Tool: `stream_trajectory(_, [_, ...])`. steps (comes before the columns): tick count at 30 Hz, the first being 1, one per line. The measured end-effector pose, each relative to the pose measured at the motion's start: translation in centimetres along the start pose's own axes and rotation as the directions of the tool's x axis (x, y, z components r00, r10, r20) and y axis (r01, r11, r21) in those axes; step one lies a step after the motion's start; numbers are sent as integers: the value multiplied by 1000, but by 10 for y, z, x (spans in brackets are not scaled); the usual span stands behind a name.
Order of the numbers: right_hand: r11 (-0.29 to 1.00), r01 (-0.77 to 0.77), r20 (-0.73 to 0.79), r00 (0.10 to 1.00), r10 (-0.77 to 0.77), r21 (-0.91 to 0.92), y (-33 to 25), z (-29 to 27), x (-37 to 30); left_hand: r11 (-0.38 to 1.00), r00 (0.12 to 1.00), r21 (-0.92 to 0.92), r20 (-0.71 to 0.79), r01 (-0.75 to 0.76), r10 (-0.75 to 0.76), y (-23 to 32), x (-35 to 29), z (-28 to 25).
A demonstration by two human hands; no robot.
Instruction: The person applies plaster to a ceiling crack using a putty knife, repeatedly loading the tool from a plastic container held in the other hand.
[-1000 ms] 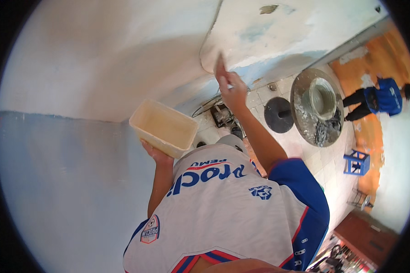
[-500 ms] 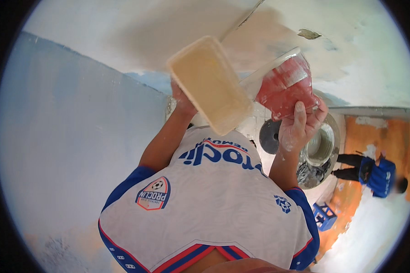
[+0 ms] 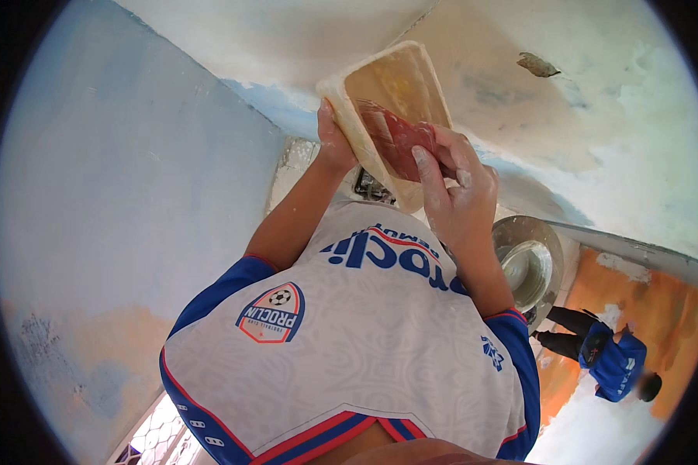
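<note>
My left hand (image 3: 335, 139) grips a rectangular cream plastic tub (image 3: 429, 68) by its near-left side, tilted so that its inside shows. Some pale, wet-looking residue coats the inner walls. In my right hand (image 3: 459, 172) is a red plastic putty spreader (image 3: 399, 139), pinched between thumb and fingers and smeared with white. Its blade reaches into the tub and lies against or close over the inside; exact contact is hard to tell. White paste also marks my right fingers.
A whitish-stained round bucket (image 3: 529, 271) stands below to the right. Farther off, a person in a blue shirt (image 3: 616, 360) is by an orange, partly whitened wall (image 3: 667, 310). The patchy wall ahead has a chipped hole (image 3: 537, 65). A pale blue wall (image 3: 155, 170) rises on the left.
The putty spreader has gone from right of the tub to inside it, carried left by my right hand. The tub has turned and shifted slightly right. My view has rotated.
</note>
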State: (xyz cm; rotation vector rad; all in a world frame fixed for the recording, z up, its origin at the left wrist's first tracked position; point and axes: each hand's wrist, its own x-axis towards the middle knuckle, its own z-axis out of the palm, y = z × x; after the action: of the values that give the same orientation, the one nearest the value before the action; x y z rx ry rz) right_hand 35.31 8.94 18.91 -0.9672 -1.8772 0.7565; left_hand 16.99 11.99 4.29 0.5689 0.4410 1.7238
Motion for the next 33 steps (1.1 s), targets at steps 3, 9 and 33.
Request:
stream_trajectory(3, [992,-87,107,991,77,90,7,-6,6,999,999,25,26,27,-28,-5,-5,-15])
stream_trajectory(9, [1000,19,-126,992,-19,0,5,-12,4,1000,988,10,-154,0,2,-9,-18,0])
stream_trajectory(33, [947,-68,-148,982,120,314,20,-43,15,978,975,-112,-155,-175,157,-12,-41,-35])
